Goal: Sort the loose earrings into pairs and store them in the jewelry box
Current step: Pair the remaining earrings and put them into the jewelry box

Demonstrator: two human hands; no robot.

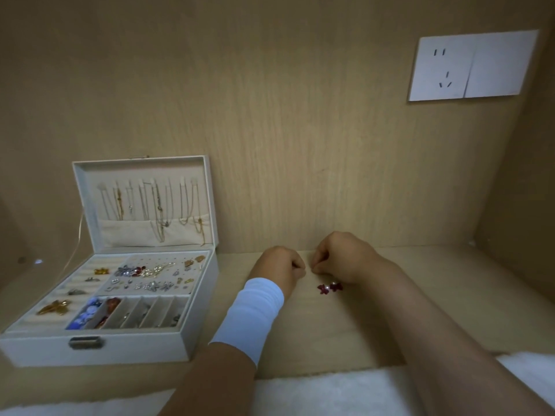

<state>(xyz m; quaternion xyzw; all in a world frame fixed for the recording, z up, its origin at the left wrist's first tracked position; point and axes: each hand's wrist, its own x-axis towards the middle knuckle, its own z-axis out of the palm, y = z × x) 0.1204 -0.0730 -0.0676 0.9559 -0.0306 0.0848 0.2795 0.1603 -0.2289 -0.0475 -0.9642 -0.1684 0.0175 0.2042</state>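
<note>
White jewelry box [126,349] stands open at left, lid upright, long side running left-right; left hand [279,270] and right hand [339,259] meet fingertip to fingertip, both pinched shut — contents indiscernible — with two red flower earrings [329,287] lying side by side just beneath the right hand.

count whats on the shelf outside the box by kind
red flower earrings: 2
jewelry box: 1
hands: 2, left, right
total: 5
</note>
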